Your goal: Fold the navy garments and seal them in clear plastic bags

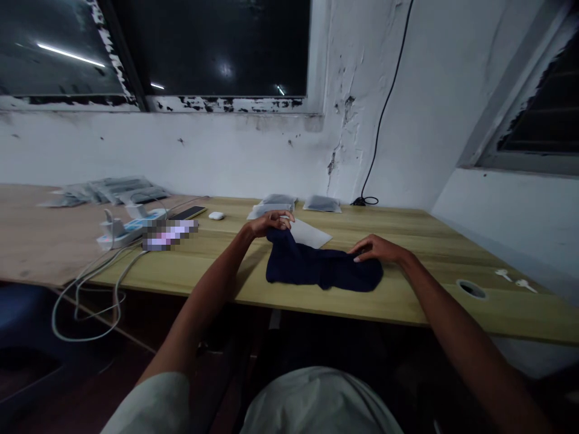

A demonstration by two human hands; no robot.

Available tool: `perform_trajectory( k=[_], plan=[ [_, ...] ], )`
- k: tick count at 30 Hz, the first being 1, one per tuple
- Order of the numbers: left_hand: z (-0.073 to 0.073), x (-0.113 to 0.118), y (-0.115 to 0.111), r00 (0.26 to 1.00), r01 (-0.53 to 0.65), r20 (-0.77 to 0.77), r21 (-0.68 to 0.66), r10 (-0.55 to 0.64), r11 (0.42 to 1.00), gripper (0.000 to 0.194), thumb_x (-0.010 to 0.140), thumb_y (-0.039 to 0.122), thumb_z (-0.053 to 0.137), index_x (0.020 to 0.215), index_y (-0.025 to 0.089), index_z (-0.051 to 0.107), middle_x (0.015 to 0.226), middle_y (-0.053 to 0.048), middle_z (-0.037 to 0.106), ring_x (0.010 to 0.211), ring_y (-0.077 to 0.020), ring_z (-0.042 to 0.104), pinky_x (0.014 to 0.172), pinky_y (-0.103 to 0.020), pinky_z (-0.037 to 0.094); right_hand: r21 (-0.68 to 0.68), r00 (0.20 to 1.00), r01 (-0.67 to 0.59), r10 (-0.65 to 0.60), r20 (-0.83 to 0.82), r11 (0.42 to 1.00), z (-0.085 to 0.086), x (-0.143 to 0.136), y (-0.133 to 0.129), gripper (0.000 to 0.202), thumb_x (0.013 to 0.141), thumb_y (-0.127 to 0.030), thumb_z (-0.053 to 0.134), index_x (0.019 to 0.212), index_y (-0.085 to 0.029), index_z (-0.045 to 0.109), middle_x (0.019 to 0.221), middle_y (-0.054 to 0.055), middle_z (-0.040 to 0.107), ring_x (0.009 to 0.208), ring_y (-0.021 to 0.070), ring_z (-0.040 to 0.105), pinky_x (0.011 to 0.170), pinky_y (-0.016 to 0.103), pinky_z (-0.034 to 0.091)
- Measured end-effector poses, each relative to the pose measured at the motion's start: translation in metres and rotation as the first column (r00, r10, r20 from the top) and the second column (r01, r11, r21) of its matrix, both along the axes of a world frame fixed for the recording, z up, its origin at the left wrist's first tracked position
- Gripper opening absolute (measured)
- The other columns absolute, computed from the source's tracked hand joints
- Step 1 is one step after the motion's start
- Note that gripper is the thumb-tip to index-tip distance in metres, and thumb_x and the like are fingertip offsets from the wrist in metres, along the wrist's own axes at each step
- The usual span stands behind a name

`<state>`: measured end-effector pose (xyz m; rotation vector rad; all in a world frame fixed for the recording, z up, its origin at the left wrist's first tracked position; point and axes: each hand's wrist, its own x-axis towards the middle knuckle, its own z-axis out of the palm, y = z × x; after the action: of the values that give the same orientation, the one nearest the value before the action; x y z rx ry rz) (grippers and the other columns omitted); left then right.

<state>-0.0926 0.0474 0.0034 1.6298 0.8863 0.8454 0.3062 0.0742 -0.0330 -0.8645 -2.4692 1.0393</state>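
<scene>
A navy sock [301, 265] lies lengthwise near the front edge of the table, its left end lifted and its rounded right end flat on the wood. My left hand [274, 223] pinches the raised left end between thumb and fingers. At the other end, my right hand [377, 247] has its thumb and fingertips closed on the sock's upper edge. Whether the cloth is one sock or a pair laid together, I cannot tell. Just behind it lies a pale flat sheet [312, 233], partly covered by the sock and my left hand.
Flat packets [322, 204] lie by the wall, with a larger pile [113, 190] at left. A power strip [131, 229] with looping cables, a phone [190, 213] and a white earbud case [216, 215] are left. Keys [515, 280] lie beside a cable hole [471, 289].
</scene>
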Motion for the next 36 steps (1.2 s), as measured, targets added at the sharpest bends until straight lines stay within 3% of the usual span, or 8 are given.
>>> perform_trajectory(
  k=[5, 9, 13, 17, 22, 26, 29, 36],
  plan=[
    [-0.015, 0.014, 0.014, 0.966, -0.245, 0.109, 0.103, 0.234, 0.964, 0.041, 0.067, 0.028, 0.07, 0.104, 0.015, 0.059, 0.095, -0.01, 0.07, 0.081, -0.0187, 0.065, 0.071, -0.03, 0.051, -0.105, 0.997, 0.042, -0.049, -0.066, 0.994, -0.008, -0.003, 0.007, 0.035, 0.066, -0.048, 0.075, 0.084, -0.017, 0.074, 0.083, 0.005, 0.073, 0.078, 0.0212, 0.066, 0.076, 0.033, 0.05],
    [-0.034, 0.023, 0.028, 0.637, -0.736, 0.02, 0.31, 0.77, 0.601, 0.031, 0.076, 0.027, 0.063, 0.103, 0.014, 0.055, 0.104, -0.011, 0.065, 0.091, -0.021, 0.063, 0.083, -0.036, 0.049, -0.034, 0.897, 0.399, -0.398, -0.191, 0.916, -0.021, 0.0, 0.02, 0.037, 0.075, -0.052, 0.062, 0.087, -0.018, 0.071, 0.089, 0.008, 0.073, 0.083, 0.0235, 0.065, 0.077, 0.035, 0.05],
    [-0.036, 0.021, 0.03, 0.429, -0.655, -0.074, 0.661, 0.9, 0.367, 0.021, 0.078, 0.026, 0.062, 0.096, 0.014, 0.06, 0.108, -0.013, 0.062, 0.094, -0.0221, 0.06, 0.086, -0.034, 0.045, 0.1, 0.757, 0.644, -0.611, -0.232, 0.759, -0.03, 0.002, 0.026, 0.049, 0.081, -0.059, 0.055, 0.105, -0.018, 0.068, 0.108, 0.014, 0.071, 0.102, 0.028, 0.064, 0.09, 0.04, 0.048],
    [-0.023, 0.03, 0.019, 0.577, -0.347, -0.32, 0.737, 0.752, 0.58, 0.028, 0.086, 0.033, 0.053, 0.068, 0.014, 0.062, 0.072, -0.006, 0.063, 0.072, -0.0181, 0.058, 0.072, -0.029, 0.043, 0.072, 0.853, 0.517, -0.506, -0.126, 0.853, -0.029, 0.002, 0.024, 0.06, 0.077, -0.064, 0.062, 0.116, -0.019, 0.066, 0.121, 0.016, 0.066, 0.11, 0.0307, 0.063, 0.096, 0.044, 0.047],
    [-0.011, 0.058, -0.008, 0.747, 0.127, -0.647, 0.37, 0.156, 0.92, 0.058, 0.09, 0.057, 0.047, 0.054, 0.014, 0.063, 0.052, -0.002, 0.06, 0.052, -0.0126, 0.054, 0.06, -0.026, 0.039, 0.043, 0.938, 0.34, -0.336, -0.081, 0.939, -0.019, 0.008, 0.018, 0.068, 0.076, -0.059, 0.067, 0.131, -0.022, 0.058, 0.14, 0.013, 0.053, 0.128, 0.0323, 0.051, 0.109, 0.046, 0.038],
    [-0.009, 0.069, -0.02, 0.77, 0.228, -0.637, 0.249, -0.018, 0.941, 0.058, 0.087, 0.062, 0.05, 0.063, 0.015, 0.072, 0.064, -0.004, 0.069, 0.062, -0.0136, 0.061, 0.068, -0.025, 0.044, 0.073, 0.975, 0.223, -0.223, -0.005, 0.972, -0.014, 0.014, 0.011, 0.09, 0.061, -0.05, 0.082, 0.141, -0.027, 0.048, 0.14, 0.008, 0.054, 0.128, 0.0318, 0.051, 0.109, 0.045, 0.04],
    [-0.015, 0.073, -0.019, 0.858, 0.246, -0.506, 0.244, -0.093, 0.938, 0.051, 0.086, 0.058, 0.056, 0.117, 0.02, 0.068, 0.105, -0.007, 0.073, 0.082, -0.0173, 0.066, 0.079, -0.03, 0.047, 0.101, 0.967, 0.243, -0.249, 0.052, 0.965, -0.015, 0.015, 0.011, 0.087, 0.06, -0.049, 0.082, 0.139, -0.026, 0.051, 0.137, 0.009, 0.057, 0.126, 0.0333, 0.052, 0.11, 0.047, 0.039],
    [-0.045, 0.089, -0.015, 0.89, 0.31, -0.416, 0.258, -0.185, 0.915, 0.086, 0.087, 0.056, 0.057, 0.154, 0.031, 0.009, 0.159, -0.007, 0.021, 0.143, -0.0257, 0.03, 0.113, -0.042, 0.029, 0.012, 0.976, 0.186, -0.184, -0.115, 0.982, -0.012, 0.018, 0.018, 0.071, 0.064, -0.039, 0.08, 0.131, -0.026, 0.059, 0.13, 0.006, 0.063, 0.122, 0.0325, 0.055, 0.106, 0.048, 0.043]
  ],
)
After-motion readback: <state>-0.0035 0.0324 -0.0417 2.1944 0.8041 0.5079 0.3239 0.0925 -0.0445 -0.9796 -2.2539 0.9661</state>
